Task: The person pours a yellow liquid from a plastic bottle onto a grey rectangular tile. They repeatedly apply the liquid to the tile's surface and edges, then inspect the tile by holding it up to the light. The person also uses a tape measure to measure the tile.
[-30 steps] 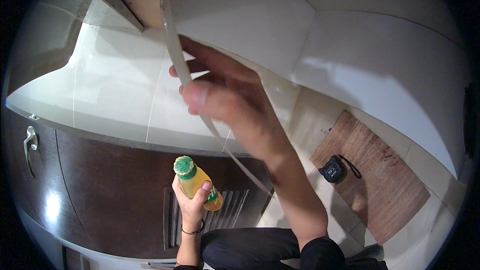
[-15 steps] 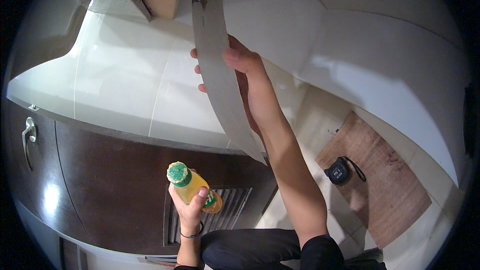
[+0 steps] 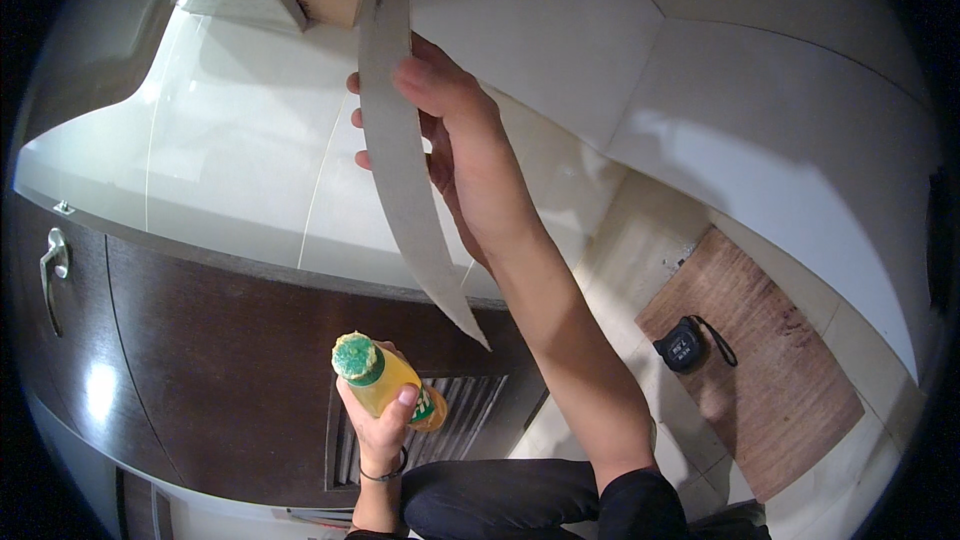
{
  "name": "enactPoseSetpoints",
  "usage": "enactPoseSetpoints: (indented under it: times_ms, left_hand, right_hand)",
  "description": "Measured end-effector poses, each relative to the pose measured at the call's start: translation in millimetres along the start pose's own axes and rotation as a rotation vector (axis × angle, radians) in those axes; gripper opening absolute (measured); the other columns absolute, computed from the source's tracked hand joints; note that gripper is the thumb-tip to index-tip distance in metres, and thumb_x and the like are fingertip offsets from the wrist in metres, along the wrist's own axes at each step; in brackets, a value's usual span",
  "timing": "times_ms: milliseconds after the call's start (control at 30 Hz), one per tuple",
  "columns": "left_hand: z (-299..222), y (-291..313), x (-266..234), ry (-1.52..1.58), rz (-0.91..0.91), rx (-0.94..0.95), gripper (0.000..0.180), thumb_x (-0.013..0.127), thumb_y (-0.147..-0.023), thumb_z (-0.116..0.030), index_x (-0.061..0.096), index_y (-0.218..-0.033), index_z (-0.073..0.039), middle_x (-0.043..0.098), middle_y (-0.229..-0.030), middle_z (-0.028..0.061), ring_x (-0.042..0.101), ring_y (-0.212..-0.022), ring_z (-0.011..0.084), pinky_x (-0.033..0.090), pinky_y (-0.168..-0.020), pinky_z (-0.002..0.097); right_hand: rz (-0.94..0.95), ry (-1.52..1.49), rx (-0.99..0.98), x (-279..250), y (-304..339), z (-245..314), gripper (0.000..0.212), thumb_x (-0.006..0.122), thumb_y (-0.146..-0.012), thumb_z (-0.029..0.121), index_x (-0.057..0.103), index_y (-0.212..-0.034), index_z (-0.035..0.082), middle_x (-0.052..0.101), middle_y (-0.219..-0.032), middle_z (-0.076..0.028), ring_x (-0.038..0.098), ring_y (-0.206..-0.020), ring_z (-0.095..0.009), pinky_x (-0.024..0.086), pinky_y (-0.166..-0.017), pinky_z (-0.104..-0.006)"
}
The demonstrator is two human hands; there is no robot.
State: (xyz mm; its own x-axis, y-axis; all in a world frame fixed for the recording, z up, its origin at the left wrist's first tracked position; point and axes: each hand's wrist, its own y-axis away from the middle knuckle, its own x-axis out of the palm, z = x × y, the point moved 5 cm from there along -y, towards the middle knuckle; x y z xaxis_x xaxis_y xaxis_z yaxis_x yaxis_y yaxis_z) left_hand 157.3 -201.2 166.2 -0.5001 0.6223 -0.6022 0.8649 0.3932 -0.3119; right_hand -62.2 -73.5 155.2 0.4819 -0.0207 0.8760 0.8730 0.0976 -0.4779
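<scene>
Pale tiled wall (image 3: 230,140) spreads from 9 to 11 o'clock in the head view, above a dark brown door (image 3: 230,370) whose metal lever handle (image 3: 53,280) sits at 9 o'clock and whose louvred vent (image 3: 480,415) lies near 6. At 7 o'clock the left hand (image 3: 378,430), with a dark bracelet (image 3: 385,467) at its wrist, has its grip wrapped snugly around a bottle (image 3: 395,387) of yellow liquid, the crusted green cap pointing toward 10. Toward 11 o'clock, the right hand (image 3: 445,105) keeps its grip closed on a long greyish strip (image 3: 393,145): blurred thumb at the near right edge, three fingertips showing past the left. At 4 o'clock, a black tape measure (image 3: 680,345) rests on a brown wooden board (image 3: 785,390).
</scene>
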Motion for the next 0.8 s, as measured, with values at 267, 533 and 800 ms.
enactPoseSetpoints:
  times_ms: [267,533,800]
  left_hand:
    - [0,5,0,-0.045,0.000,-0.013,0.062,0.077,-0.068,-0.033,0.047,-0.113,-0.003,0.055,-0.095,0.0079,0.058,-0.082,0.0175,0.049,-0.071,0.0305]
    - [0,6,3,0.023,-0.029,0.003,0.058,0.083,-0.068,-0.033,0.056,-0.106,0.000,0.060,-0.089,0.0058,0.059,-0.079,0.0139,0.049,-0.071,0.0281]
    - [-1,10,15,-0.182,0.120,-0.002,0.046,0.083,-0.062,-0.023,0.056,-0.093,-0.003,0.060,-0.081,0.0001,0.058,-0.073,0.0099,0.047,-0.068,0.0254]
  right_hand:
    - [-0.080,-0.125,-0.009,18,5,7,0.089,0.062,-0.085,0.057,0.033,-0.148,0.002,0.061,-0.107,-0.010,0.057,-0.098,-0.017,0.055,-0.075,-0.0317]
    - [-0.080,-0.121,-0.077,37,4,8,0.091,0.066,-0.087,0.053,0.029,-0.148,-0.004,0.064,-0.108,-0.015,0.064,-0.092,-0.018,0.056,-0.074,-0.0318]
    - [-0.075,-0.063,0.075,2,41,24,0.072,0.063,-0.089,0.045,0.042,-0.144,0.004,0.065,-0.108,-0.007,0.062,-0.096,-0.016,0.055,-0.078,-0.0329]
